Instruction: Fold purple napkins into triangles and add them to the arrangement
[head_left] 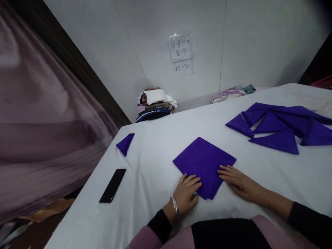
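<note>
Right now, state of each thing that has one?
Square cloth: flat, layered
Left hand: on square cloth
Right hand: on square cloth
Right-side purple cloths: folded, partly overlapping
Small purple cloth: folded
Phone: lying flat, face dark
Clothes pile: stacked

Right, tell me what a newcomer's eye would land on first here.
Likely the vivid purple cloth square mid-table, with the left hand and right hand at its near sides. Next, the cluster of purple triangles at the picture's right, bright against the white tablecloth. Then the black phone lying at left.
</note>
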{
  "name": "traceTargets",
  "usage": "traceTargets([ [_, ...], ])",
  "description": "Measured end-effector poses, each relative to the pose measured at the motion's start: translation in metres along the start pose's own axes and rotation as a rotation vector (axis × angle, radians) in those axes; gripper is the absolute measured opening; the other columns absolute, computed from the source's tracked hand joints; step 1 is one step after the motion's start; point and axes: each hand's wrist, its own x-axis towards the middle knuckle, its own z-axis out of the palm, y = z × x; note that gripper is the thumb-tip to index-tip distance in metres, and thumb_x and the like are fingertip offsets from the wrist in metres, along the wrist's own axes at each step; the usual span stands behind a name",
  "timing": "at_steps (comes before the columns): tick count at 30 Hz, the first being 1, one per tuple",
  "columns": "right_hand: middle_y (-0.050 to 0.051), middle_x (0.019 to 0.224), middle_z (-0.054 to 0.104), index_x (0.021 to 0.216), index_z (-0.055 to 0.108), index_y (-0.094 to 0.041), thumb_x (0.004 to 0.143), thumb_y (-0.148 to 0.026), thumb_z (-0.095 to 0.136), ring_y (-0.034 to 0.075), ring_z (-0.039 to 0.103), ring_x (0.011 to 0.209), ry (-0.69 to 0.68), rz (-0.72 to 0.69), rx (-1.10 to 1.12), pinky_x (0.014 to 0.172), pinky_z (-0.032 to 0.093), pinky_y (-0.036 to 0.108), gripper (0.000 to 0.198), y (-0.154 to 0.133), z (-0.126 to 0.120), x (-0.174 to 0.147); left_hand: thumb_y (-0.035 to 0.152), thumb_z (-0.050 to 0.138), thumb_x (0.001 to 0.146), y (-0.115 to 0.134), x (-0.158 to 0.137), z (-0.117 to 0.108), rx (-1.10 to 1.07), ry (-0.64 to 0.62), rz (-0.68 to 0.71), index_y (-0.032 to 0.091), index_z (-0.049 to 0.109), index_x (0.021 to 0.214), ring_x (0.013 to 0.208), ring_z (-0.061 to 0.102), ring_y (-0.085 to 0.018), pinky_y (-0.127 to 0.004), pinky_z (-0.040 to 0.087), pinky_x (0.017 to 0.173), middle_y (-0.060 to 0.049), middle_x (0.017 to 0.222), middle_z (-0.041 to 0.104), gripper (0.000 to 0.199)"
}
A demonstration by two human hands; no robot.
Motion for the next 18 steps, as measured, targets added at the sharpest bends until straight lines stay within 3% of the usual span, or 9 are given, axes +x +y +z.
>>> traceTargets([
  [5,0.007,0.131,0.052,0.128,0.050,-0.028,0.085,-0.019,0.043,0.024,0.041,0.126,-0.032,-0.055,-0.025,0.107,0.020,0.055,0.045,0.003,0.008,0.018,0.015,0.049,0.078,-0.003,0.014,0.003,0.061,0.009,0.025,0.027,0.057,0.115,0.121,0.043,-0.020,-0.044,0.025,0.105,-0.002,0.127,0.056,0.040],
  [10,0.006,0.136,0.047,0.134,0.042,-0.026,0.082,-0.018,0.045,0.024,0.037,0.128,-0.086,-0.069,-0.050,0.108,0.018,0.053,0.052,0.000,0.011,0.019,0.013,0.048,0.079,0.003,0.020,0.009,-0.032,0.146,-0.015,0.023,0.062,0.099,0.110,0.050,-0.018,-0.037,0.034,0.098,-0.002,0.113,0.063,0.026],
  [14,0.008,0.137,0.045,0.139,0.035,-0.025,0.082,-0.026,0.048,0.027,0.037,0.128,-0.074,-0.007,0.012,0.107,0.022,0.052,0.058,-0.007,0.016,0.023,0.016,0.050,0.077,0.007,0.032,0.007,-0.234,0.287,-0.222,0.021,0.061,0.096,0.093,0.056,-0.018,-0.035,0.041,0.087,-0.004,0.098,0.066,0.022],
  [18,0.009,0.126,0.055,0.139,0.034,-0.025,0.082,-0.032,0.050,0.027,0.050,0.113,0.002,0.180,0.164,0.097,0.039,0.046,0.059,-0.023,0.011,0.038,0.026,0.047,0.081,0.010,0.046,-0.007,-0.477,0.347,-0.372,0.020,0.061,0.091,0.069,0.056,-0.014,-0.028,0.044,0.067,0.000,0.077,0.064,0.018],
])
